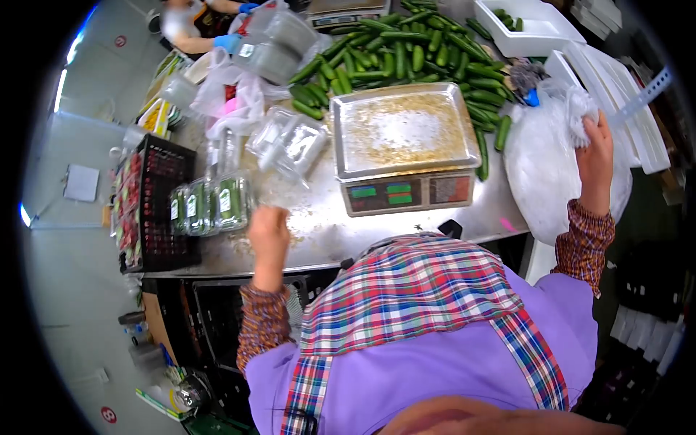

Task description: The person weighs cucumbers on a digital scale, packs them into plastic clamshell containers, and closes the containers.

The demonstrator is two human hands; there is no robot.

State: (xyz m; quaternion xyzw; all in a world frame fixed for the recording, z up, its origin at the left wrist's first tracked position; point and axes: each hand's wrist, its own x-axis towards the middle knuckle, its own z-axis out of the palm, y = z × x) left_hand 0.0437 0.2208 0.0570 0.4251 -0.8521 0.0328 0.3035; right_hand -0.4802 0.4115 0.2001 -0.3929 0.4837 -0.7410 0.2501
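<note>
My plaid apron fills the lower middle of the frame. Left of centre, my left hand has its fingers curled in near clear packs of cucumbers; I cannot tell whether they hold anything. At the right, my right hand grips the bunched top of a white plastic bag. In the middle sits a scale, with loose cucumbers heaped behind it at top centre. A co-worker's blue-gloved hand shows upper left, near stacked clear containers.
</note>
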